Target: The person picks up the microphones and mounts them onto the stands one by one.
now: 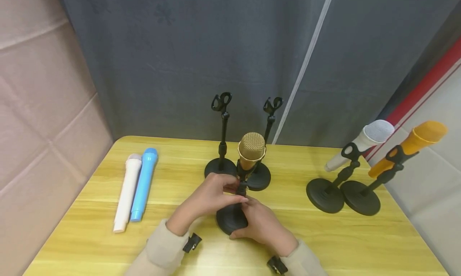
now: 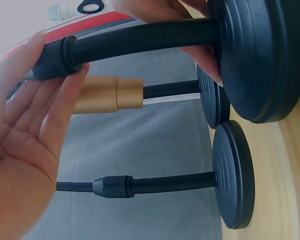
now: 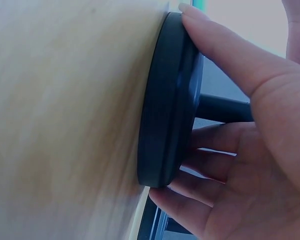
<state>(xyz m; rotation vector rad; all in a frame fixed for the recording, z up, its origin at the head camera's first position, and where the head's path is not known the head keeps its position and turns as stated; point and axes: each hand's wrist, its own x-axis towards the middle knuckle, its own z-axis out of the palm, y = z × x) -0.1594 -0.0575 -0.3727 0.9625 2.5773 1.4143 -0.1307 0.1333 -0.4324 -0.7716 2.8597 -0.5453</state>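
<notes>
A gold microphone [image 1: 252,148] sits head up in the clip of a black microphone stand [image 1: 230,220] at the middle of the table. My left hand [image 1: 214,194] pinches the stand's pole at its collar [image 2: 57,57] between thumb and fingers, as the left wrist view shows. Lower down, my right hand [image 1: 264,222] grips the round base [image 3: 170,100], its thumb on one edge and its fingers curled at the other side. Two black stands with bare clips, a left one [image 1: 220,168] and a right one [image 1: 261,178], stand just behind.
At the left a white microphone [image 1: 127,194] and a blue microphone [image 1: 145,184] lie side by side. Two stands at the right hold another white microphone [image 1: 374,134] and an orange microphone [image 1: 414,144]. A grey curtain [image 1: 180,68] hangs behind the wooden table [image 1: 90,212].
</notes>
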